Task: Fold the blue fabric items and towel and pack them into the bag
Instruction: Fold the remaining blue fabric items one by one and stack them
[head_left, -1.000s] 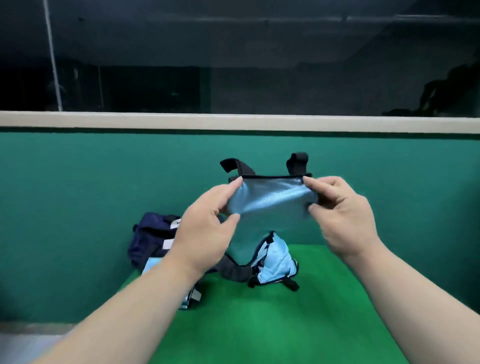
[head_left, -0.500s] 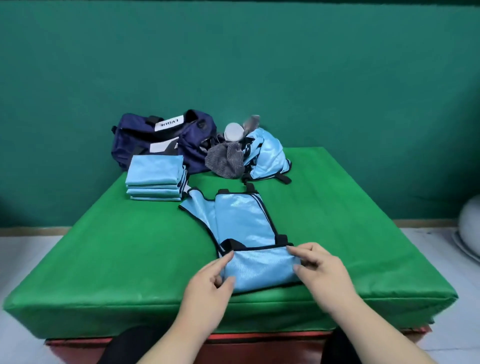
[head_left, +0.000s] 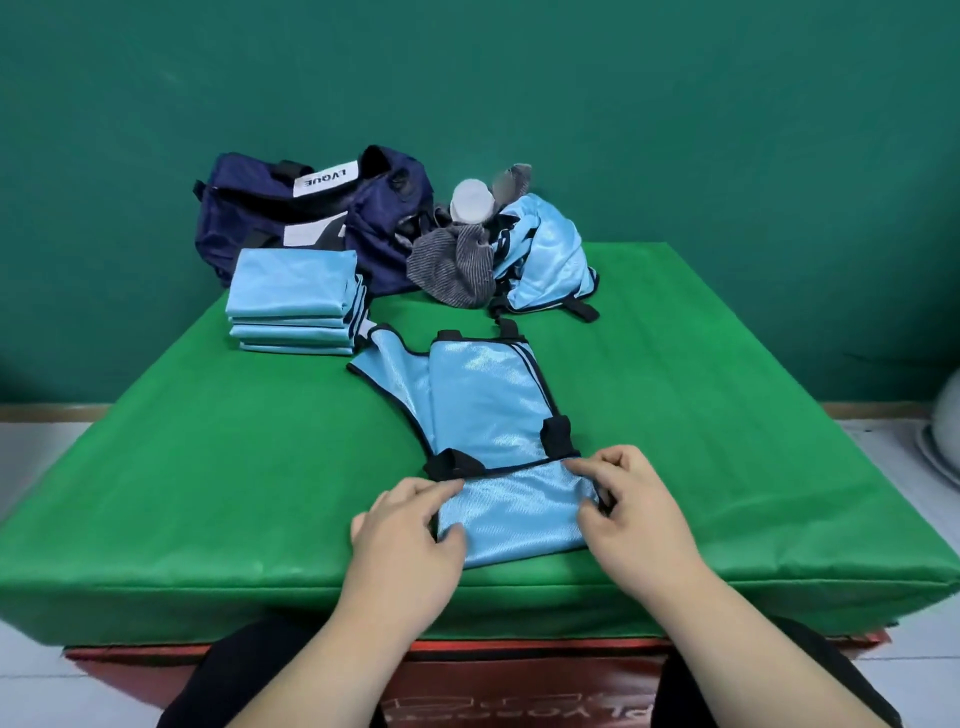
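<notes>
Both the left hand (head_left: 410, 525) and right hand (head_left: 639, 514) pinch the blue vest (head_left: 483, 410). Folded vests (head_left: 293, 301) lie beside the bag (head_left: 311, 208).

Bare left hand (head_left: 410, 525) and right hand (head_left: 634, 512), black trousers (head_left: 234, 675).

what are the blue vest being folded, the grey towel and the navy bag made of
Blue vest: thin synthetic mesh, likely polyester; glossy sheen, fine dotted weave, black binding.
Grey towel: soft matte knit or terry, probably cotton; fine stripes, limp crumple.
Navy bag: woven nylon-like cloth, slight sheen, slumping walls.
</notes>
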